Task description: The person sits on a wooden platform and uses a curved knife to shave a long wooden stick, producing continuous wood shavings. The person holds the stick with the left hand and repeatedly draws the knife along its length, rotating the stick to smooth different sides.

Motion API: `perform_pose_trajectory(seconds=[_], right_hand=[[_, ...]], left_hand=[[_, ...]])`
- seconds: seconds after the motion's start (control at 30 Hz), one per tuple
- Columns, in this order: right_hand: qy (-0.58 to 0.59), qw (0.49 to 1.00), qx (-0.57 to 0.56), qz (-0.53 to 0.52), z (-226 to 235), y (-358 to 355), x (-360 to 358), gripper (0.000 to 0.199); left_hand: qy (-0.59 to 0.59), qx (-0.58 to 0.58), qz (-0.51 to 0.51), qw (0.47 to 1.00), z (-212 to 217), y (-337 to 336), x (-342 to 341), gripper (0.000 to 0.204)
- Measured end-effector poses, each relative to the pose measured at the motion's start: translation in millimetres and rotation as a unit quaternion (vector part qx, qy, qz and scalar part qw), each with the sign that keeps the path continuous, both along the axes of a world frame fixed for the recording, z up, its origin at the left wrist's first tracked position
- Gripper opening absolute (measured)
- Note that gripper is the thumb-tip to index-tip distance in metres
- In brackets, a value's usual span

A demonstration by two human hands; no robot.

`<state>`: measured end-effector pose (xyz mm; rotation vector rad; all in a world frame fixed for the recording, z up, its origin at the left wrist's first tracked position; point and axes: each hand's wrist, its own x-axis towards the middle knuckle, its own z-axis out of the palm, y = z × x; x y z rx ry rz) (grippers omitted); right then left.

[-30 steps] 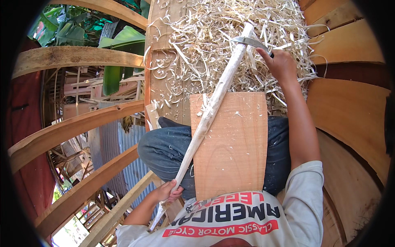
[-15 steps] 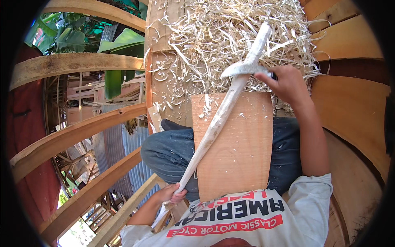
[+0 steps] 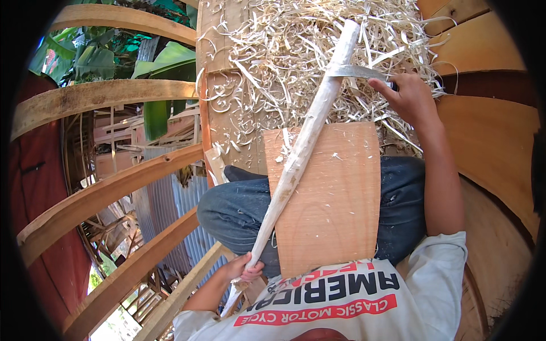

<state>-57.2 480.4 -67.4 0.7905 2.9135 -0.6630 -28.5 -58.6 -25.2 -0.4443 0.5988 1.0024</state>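
Note:
A long pale peeled stick (image 3: 307, 134) slants from lower left to upper right, lying across a flat wooden board (image 3: 327, 204) on my lap. Its lower end is wrapped in the fingers of my left hand (image 3: 245, 268), beside my left knee. My right hand (image 3: 410, 98) is closed round the dark handle of a curved-blade knife (image 3: 359, 71). The blade reaches left to the stick's upper part and touches it there; its tip end overlaps the wood. The stick's far end rests over the shavings.
A thick heap of curly wood shavings (image 3: 273, 40) covers the plank floor (image 3: 219, 102) ahead. Wooden rails (image 3: 108, 94) with gaps run along my left, with leaves and corrugated metal sheets (image 3: 190, 210) beyond. Curved wooden boards (image 3: 483, 125) form a wall on my right.
The knife and my right hand have moved up and slightly right along the stick, and the blade has turned. The stick's far end has swung a little left. My left hand keeps its grip.

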Motion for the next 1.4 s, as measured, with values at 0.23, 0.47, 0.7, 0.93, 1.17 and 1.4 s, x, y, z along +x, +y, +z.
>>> perform_pose_trajectory(seconds=[0.23,0.47,0.7,0.93,1.17,1.4], right_hand=[[0.013,0.998,-0.002,-0.066,4.5,-10.5,-11.0,0.082],[0.099,0.99,-0.003,-0.103,10.6,3.8,9.3,0.074],[0.069,0.991,0.033,0.113,43.9,-95.9,18.0,0.067],[0.049,0.993,0.083,0.068,35.6,-96.1,9.7,0.069],[0.038,0.991,0.031,0.124,36.7,-107.7,14.3,0.06],[0.067,0.992,0.089,0.06,27.5,-90.5,-8.1,0.064]], left_hand=[[0.082,-0.016,-0.017,0.996,4.6,-0.3,8.0,0.06],[0.444,-0.122,-0.093,0.883,15.3,19.8,41.5,0.062],[0.581,-0.148,-0.099,0.794,9.4,25.1,57.1,0.058],[0.582,-0.141,-0.11,0.793,6.4,24.4,58.4,0.063],[0.553,-0.141,-0.097,0.815,12.1,31.5,51.8,0.058],[0.574,-0.17,-0.105,0.794,18.2,39.2,52.8,0.056]])
